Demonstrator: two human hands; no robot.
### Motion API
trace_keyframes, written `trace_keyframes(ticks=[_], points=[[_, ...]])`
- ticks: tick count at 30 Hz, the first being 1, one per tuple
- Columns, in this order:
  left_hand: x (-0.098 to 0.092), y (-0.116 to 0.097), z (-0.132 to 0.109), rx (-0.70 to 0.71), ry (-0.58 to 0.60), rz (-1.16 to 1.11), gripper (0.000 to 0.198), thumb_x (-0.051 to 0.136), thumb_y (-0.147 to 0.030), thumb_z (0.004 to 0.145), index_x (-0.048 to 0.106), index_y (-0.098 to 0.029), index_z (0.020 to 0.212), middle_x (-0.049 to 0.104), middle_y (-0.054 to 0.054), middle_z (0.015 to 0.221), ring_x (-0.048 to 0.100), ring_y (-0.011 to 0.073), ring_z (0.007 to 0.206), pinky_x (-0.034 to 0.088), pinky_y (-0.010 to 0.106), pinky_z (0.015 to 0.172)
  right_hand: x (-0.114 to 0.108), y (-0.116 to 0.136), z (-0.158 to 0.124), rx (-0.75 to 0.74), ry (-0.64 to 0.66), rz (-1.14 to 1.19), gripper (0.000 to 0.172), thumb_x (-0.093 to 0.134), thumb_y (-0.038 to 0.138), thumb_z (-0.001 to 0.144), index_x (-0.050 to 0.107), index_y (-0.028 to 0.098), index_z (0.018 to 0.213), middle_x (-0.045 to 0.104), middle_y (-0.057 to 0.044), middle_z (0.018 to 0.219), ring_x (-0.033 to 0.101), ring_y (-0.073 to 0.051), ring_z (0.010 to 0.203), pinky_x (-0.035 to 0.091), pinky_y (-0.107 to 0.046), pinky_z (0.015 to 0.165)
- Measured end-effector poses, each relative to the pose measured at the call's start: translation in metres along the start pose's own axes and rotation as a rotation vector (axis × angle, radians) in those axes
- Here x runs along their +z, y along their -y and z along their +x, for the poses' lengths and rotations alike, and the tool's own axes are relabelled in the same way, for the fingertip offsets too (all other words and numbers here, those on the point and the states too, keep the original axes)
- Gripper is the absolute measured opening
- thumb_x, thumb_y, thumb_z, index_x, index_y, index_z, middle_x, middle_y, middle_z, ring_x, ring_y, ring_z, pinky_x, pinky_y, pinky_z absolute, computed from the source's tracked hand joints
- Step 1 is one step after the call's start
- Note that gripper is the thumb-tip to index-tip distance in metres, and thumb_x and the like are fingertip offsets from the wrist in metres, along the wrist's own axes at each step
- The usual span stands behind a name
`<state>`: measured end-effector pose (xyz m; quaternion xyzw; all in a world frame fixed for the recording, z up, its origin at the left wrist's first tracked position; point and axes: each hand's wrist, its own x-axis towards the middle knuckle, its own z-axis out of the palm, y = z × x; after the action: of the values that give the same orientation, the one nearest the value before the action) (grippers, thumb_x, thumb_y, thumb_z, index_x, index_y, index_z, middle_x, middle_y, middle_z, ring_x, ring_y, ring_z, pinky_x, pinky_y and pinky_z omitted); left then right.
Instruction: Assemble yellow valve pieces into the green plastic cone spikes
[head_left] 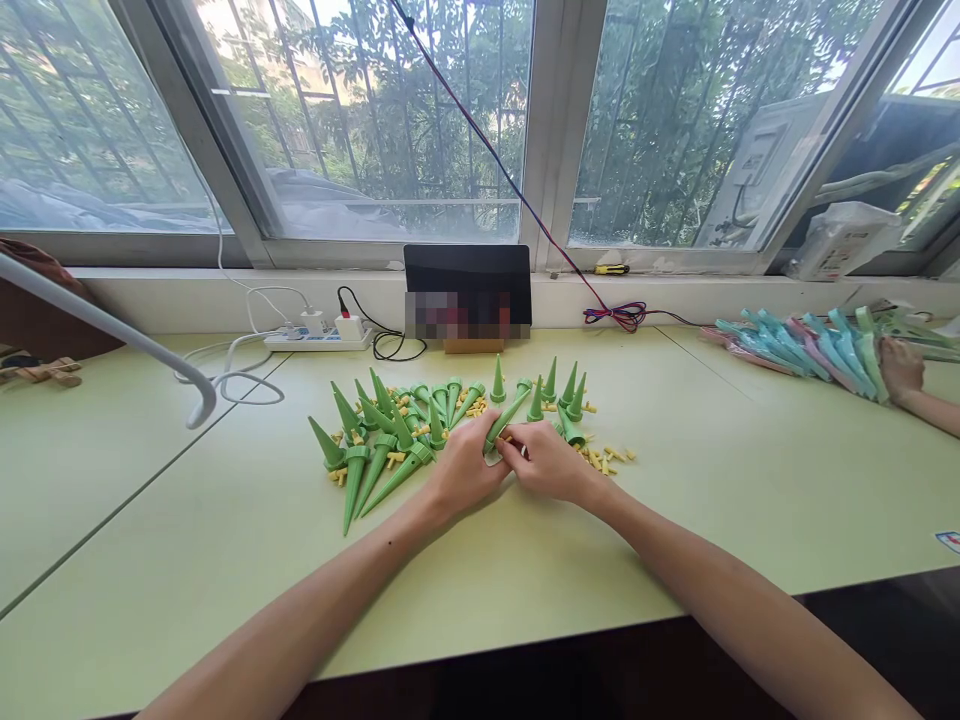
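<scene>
My left hand [463,467] is closed around the wide end of a green plastic cone spike [505,419] that points up and away to the right. Touching that same end, my right hand [549,462] pinches at it with fingers together; a small yellow piece shows between the fingertips. Behind both hands lies a heap of green cone spikes [390,435], some lying flat, some standing upright [498,382]. Small yellow pieces [607,458] are scattered among them.
The pale green table [675,480] runs along a window sill. A dark tablet [467,292] leans at the back centre, a white power strip [318,338] with cables to its left. Another person's hand [900,368] rests by blue and green packets [810,345] at the right.
</scene>
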<state>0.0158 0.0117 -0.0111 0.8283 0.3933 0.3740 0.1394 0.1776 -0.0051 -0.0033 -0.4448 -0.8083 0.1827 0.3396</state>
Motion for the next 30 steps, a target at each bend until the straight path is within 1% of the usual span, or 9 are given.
trace_keyframes(ticks=[3,9,15,21,25,30], points=[[-0.0003,-0.0010,0.0001,-0.001,0.000,-0.004,0.027,0.054,-0.016,0.075,0.058,-0.020,0.101,0.069,0.005,0.093,0.064,0.0195,0.082,0.050,0.030,0.074,0.0003,-0.0004,-0.0002,-0.002,-0.004,-0.001,0.032,0.050,0.016,0.091,0.037,0.020,0.063,0.045,0.002,0.058,0.038,-0.011,0.054,0.027,-0.026,0.055],[-0.0004,-0.0018,0.0002,0.008,-0.006,-0.031,0.028,0.055,-0.017,0.076,0.057,-0.020,0.103,0.069,0.004,0.095,0.065,0.0197,0.087,0.050,0.030,0.078,-0.0006,0.0006,0.0001,-0.003,-0.002,0.004,0.032,0.050,0.016,0.092,0.039,0.020,0.063,0.046,0.002,0.058,0.038,-0.011,0.054,0.028,-0.026,0.055],[-0.0002,-0.0008,0.0007,0.014,0.006,-0.013,0.027,0.053,-0.015,0.074,0.057,-0.020,0.100,0.068,0.004,0.092,0.063,0.0188,0.081,0.049,0.029,0.074,-0.0005,0.0000,0.0001,-0.022,0.000,-0.027,0.032,0.050,0.014,0.092,0.040,0.020,0.063,0.046,0.002,0.059,0.039,-0.011,0.056,0.027,-0.027,0.056],[0.0004,-0.0002,0.0006,0.018,-0.004,-0.004,0.025,0.054,-0.016,0.075,0.057,-0.020,0.099,0.067,0.004,0.090,0.063,0.0193,0.081,0.048,0.029,0.073,0.0002,-0.0008,-0.0009,-0.050,-0.004,-0.050,0.030,0.050,0.014,0.092,0.040,0.020,0.065,0.047,0.001,0.062,0.041,-0.012,0.059,0.028,-0.027,0.059],[0.0001,-0.0016,0.0003,0.005,-0.020,-0.013,0.025,0.055,-0.016,0.075,0.057,-0.019,0.100,0.068,0.004,0.090,0.062,0.0182,0.078,0.048,0.028,0.072,-0.0004,0.0006,0.0006,0.012,-0.011,0.047,0.031,0.050,0.018,0.092,0.040,0.020,0.063,0.044,0.003,0.058,0.038,-0.011,0.056,0.027,-0.026,0.056],[-0.0007,-0.0033,0.0004,-0.014,-0.037,-0.028,0.021,0.057,-0.019,0.077,0.057,-0.019,0.098,0.066,0.002,0.085,0.059,0.0158,0.072,0.046,0.027,0.068,-0.0026,0.0005,0.0039,0.075,0.045,0.232,0.027,0.048,0.023,0.093,0.050,0.018,0.067,0.050,0.002,0.062,0.041,-0.012,0.060,0.030,-0.025,0.056]])
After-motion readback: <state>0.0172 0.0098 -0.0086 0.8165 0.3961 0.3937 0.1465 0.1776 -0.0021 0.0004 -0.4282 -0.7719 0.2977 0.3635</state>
